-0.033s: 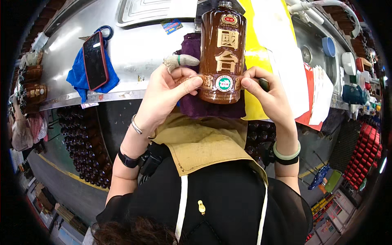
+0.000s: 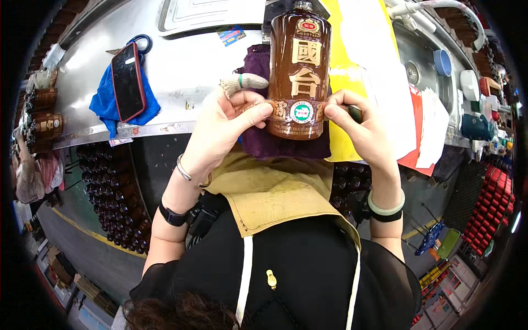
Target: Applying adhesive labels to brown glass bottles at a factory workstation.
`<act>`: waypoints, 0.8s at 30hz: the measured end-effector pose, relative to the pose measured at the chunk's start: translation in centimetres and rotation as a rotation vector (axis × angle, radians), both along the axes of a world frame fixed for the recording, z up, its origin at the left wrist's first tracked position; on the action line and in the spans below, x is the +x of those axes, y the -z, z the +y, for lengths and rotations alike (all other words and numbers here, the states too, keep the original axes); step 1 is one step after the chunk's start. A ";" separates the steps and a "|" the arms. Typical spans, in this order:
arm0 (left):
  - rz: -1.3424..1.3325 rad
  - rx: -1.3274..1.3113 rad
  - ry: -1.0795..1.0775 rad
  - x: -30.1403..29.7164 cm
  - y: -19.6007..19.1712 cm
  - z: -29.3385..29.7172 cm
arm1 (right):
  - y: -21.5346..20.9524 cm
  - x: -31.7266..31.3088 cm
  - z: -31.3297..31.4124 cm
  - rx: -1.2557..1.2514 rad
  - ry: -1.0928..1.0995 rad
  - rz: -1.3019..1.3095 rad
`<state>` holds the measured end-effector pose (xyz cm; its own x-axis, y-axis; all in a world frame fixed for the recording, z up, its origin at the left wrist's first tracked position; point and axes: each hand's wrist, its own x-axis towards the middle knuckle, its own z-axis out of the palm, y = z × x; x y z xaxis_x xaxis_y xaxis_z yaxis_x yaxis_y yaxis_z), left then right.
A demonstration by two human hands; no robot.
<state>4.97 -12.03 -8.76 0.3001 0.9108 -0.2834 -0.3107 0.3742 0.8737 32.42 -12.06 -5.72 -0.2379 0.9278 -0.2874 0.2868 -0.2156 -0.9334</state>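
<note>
A glossy brown bottle [image 2: 297, 58] with raised gold characters lies on a folded purple cloth [image 2: 256, 142], its neck pointing away from me. Across its lower part runs a label strip [image 2: 301, 112] with a round green-and-white emblem. My left hand [image 2: 234, 115] pinches at the strip's left end, thumb against the bottle's side; a knitted finger cot [image 2: 245, 82] covers one raised finger. At the right end, my right hand [image 2: 357, 121] pinches with thumb and index finger, something dark green showing among its fingers. The fingers partly hide the strip's ends.
Left on the metal bench [image 2: 181, 71] lie a phone [image 2: 128, 82] and a blue cloth [image 2: 102, 102]. Yellow and white sheets [image 2: 379, 71] lie right of the bottle, beside a sink [image 2: 412, 71] with a blue cup [image 2: 442, 63]. Several dark bottles [image 2: 113, 192] stand below the bench.
</note>
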 end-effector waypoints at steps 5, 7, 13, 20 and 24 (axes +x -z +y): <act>0.038 0.014 0.008 0.1 0.1 0.0 | -0.2 -0.2 -0.1 0.048 -0.002 -0.025; 0.034 0.011 -0.002 0.1 0.1 0.0 | 0.0 -0.2 -0.1 0.050 0.004 -0.012; 0.068 0.021 0.000 0.2 -0.2 0.0 | 0.1 -0.4 -0.1 0.030 0.017 0.034; 0.083 0.017 -0.020 0.2 -0.1 -0.1 | 0.0 -0.3 -0.2 0.056 0.007 0.015; 0.087 0.023 0.005 0.1 -0.1 0.0 | 0.0 -0.5 -0.3 0.035 0.028 0.040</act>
